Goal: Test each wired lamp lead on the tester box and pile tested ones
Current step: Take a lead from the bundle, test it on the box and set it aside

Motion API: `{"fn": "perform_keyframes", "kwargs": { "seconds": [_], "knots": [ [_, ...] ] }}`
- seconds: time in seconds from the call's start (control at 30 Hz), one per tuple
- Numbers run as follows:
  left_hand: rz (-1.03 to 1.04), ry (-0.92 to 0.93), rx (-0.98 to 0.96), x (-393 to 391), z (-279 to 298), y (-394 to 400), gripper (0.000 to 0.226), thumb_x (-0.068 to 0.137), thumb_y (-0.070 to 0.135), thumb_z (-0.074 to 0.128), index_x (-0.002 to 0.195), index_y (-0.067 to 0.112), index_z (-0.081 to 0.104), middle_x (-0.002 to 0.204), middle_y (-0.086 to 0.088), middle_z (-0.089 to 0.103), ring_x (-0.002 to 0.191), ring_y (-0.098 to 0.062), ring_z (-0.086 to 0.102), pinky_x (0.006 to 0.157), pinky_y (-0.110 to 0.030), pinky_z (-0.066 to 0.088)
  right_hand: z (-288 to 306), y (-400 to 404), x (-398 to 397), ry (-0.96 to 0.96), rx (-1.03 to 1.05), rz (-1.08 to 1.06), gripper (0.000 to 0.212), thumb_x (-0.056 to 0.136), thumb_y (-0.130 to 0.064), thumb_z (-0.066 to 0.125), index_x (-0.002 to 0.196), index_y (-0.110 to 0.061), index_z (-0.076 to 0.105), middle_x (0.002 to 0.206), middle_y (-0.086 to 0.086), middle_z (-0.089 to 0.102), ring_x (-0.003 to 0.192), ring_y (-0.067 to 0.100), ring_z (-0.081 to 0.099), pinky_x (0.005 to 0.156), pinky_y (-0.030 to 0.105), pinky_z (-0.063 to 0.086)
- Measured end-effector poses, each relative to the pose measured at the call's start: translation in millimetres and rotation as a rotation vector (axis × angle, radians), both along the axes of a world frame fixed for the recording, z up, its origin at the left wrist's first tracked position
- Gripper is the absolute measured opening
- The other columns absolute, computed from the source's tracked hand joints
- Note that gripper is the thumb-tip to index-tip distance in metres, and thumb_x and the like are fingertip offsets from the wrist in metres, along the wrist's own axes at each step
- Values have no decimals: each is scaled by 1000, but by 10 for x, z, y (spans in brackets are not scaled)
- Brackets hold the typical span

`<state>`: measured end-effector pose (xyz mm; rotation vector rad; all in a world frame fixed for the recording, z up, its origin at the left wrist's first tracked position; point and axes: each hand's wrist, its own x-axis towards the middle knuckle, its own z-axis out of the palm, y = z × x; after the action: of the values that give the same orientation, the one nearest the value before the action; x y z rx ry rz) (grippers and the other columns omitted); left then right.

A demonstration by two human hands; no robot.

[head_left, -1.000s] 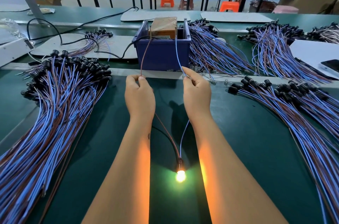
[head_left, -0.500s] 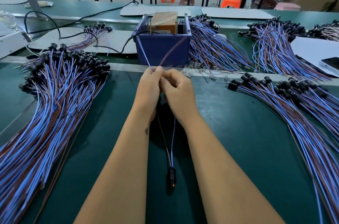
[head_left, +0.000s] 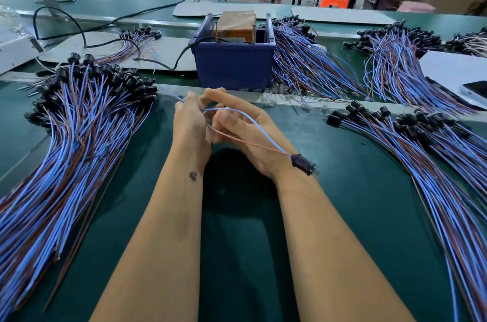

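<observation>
Holding one lead point(head_left: 250, 134) at centre frame, just below the tester box point(head_left: 233, 58) and above the bench point(head_left: 342, 216); both wire ends gathered in the left grip point(head_left: 191, 117), fingers curled round the blue and brown strands, the right grip point(head_left: 237, 121) lying relaxed under them, its straight fingers reaching toward the left hand, not plainly pinching anything. Trailing to the right across the right wrist, the black lamp socket point(head_left: 303, 163), unlit, hanging clear of the bench. Likely moving this lead to the pile point(head_left: 66, 150) filling the left of the frame, since the leads at right point(head_left: 421, 150) look like the waiting stock, though which is which cannot be told for sure. Doing it well: keeping both strands together in one grip, swinging the socket over so it lands among the other sockets at upper left, wires lying along the rest, not crossing them, and keeping bare ends away from the box.
</observation>
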<state>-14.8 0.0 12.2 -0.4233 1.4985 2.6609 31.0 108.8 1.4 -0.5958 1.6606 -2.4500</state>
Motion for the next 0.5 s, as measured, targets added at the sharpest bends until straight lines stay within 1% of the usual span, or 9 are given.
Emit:
{"fn": "perform_keyframes", "kwargs": {
  "seconds": [0.03,0.07,0.13,0.2,0.23,0.3,0.37,0.43,0.5],
  "knots": [
    [33,-15,-9,-11,-9,-5,50,108,37,27,136,2,48,108,-7,73,77,-21,68,47,-23,52,-9,-10,2,-2,-16,29,37,94,0,53,129,-11,59,94,-6,70,86,17,57,89,29,54],
    [75,-25,-9,-22,-20,-12,51,108,38,26,135,3,50,105,-7,72,73,-21,64,42,-20,48,-18,-20,1,-5,-21,44,38,93,6,50,126,-10,60,95,-4,70,88,21,57,93,30,52],
    [192,-34,-22,-50,-45,-51,49,107,38,27,130,2,51,88,-4,70,62,-18,56,36,-14,37,-31,-33,-5,-5,-10,50,47,88,17,47,121,-13,63,95,4,69,88,25,61,98,32,50],
    [313,0,-51,-52,-48,-91,33,107,32,29,117,6,46,63,4,66,48,-13,51,36,-13,34,-32,-31,-11,15,-55,75,56,85,24,43,126,-11,59,106,15,66,97,27,65,104,35,46],
    [348,20,-67,-49,-47,-97,24,107,30,30,110,10,44,58,5,64,42,-10,49,37,-13,34,-35,-24,-16,22,-113,111,59,84,26,42,128,-10,56,111,17,65,103,26,65,106,34,45],
    [381,21,-111,-43,-52,-90,20,106,28,30,96,16,42,64,4,62,36,-7,41,39,-14,31,-27,-14,-20,19,-221,160,58,86,22,43,131,-12,55,116,14,66,112,21,63,108,31,42],
    [377,34,-151,-48,-61,-78,21,105,26,30,87,19,38,70,3,61,36,-6,36,39,-15,29,-18,-20,-28,2,-288,108,45,93,11,46,128,-14,60,114,10,69,113,19,64,108,30,43],
    [323,97,-221,-55,-92,-60,19,104,17,30,87,20,37,73,3,62,42,-6,38,42,-19,32,0,-29,-38,-38,-333,-21,31,100,-3,44,117,-15,67,100,7,72,98,18,69,98,29,50],
    [234,163,-374,-30,-110,-41,20,100,7,33,91,20,44,80,6,63,55,-7,45,50,-20,37,29,-15,-58,-78,-253,-216,30,105,-13,40,104,-19,69,85,-1,68,80,12,66,83,29,53]
  ]
}}
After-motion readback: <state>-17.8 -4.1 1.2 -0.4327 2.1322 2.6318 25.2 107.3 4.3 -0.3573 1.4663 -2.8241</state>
